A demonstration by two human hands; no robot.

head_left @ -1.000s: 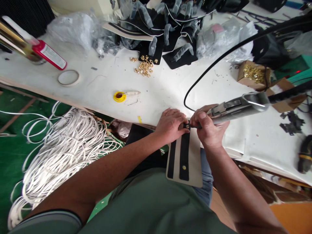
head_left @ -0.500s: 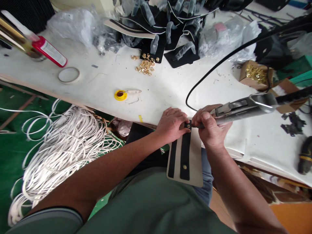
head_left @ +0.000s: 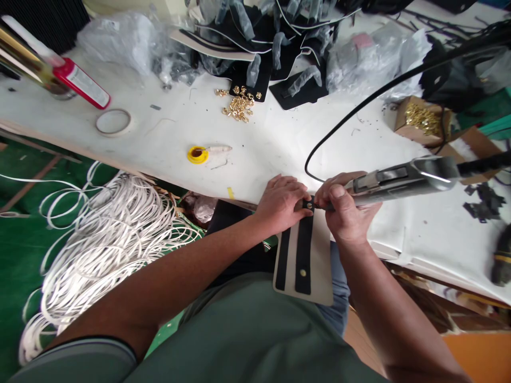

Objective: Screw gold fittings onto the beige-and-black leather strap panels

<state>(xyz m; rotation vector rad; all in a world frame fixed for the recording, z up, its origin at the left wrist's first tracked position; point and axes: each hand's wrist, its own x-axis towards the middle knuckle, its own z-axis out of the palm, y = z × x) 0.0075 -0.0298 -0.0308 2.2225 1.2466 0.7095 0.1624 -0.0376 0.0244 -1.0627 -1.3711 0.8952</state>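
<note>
My right hand (head_left: 349,207) is wrapped round the front end of a silver power screwdriver (head_left: 403,180), which lies nearly level with its dark tip pointing left. That tip meets a small slotted fitting on the end of a black strap. My left hand (head_left: 282,205) holds the strap end at the table's front edge, with thumb and fingers closed on it. The strap (head_left: 304,244) runs down a beige panel (head_left: 321,266), which hangs over the edge toward my lap. A round gold stud (head_left: 303,273) sits near the strap's lower end. My fingers partly hide the fitting.
Gold metal fittings (head_left: 238,108) lie heaped on the white table (head_left: 159,159). Nearby are a yellow pot (head_left: 197,155), a tape roll (head_left: 113,122) and a red bottle (head_left: 82,82). A black cable (head_left: 359,103) arches at right. White cord (head_left: 115,244) is piled at left.
The rear of the screwdriver has shifted slightly right and down. Both hands and the panel stay nearly where they were.
</note>
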